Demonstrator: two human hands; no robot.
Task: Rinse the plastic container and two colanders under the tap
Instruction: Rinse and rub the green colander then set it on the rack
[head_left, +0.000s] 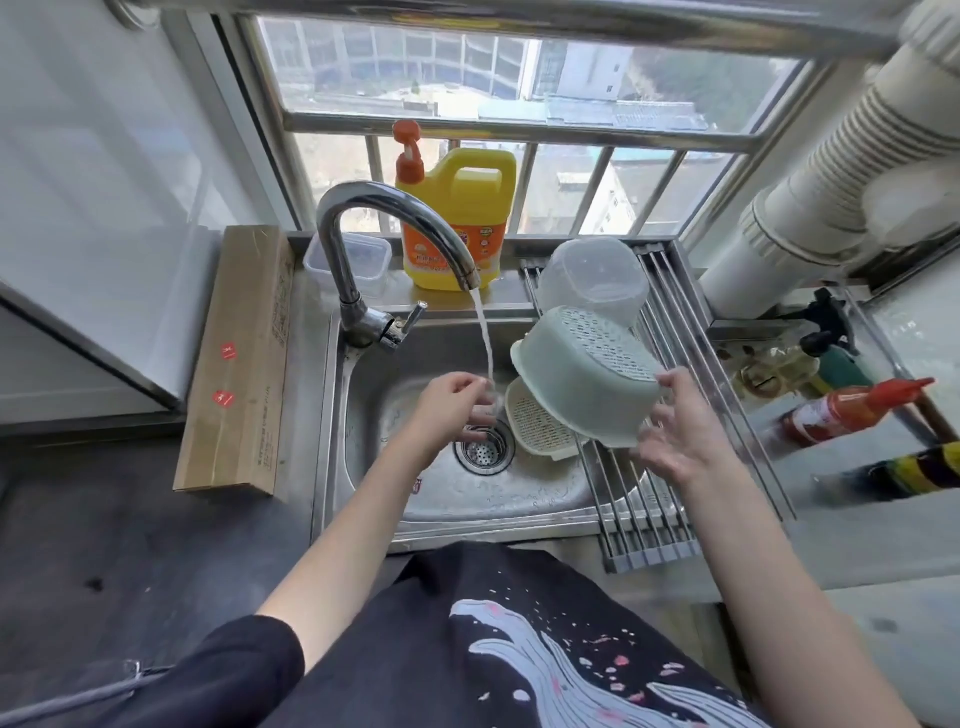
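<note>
Water runs from the chrome tap (395, 218) into the steel sink (358, 415). My left hand (457, 402) is under the stream with its fingers curled, holding nothing. My right hand (680, 431) grips the rim of a pale green colander (582, 364), which is tilted bottom-up over the drying rack (649, 519). A cream colander (535, 426) leans on its side in the sink beneath the green one. The clear plastic container (592, 275) rests upside down at the back of the rack.
A yellow detergent jug (457, 218) and a small clear lidded box (363, 260) stand behind the tap. A long cardboard box (239, 364) lies left of the sink. Sauce bottles (852, 410) lie on the counter to the right. The drain strainer (483, 452) sits at the sink's middle.
</note>
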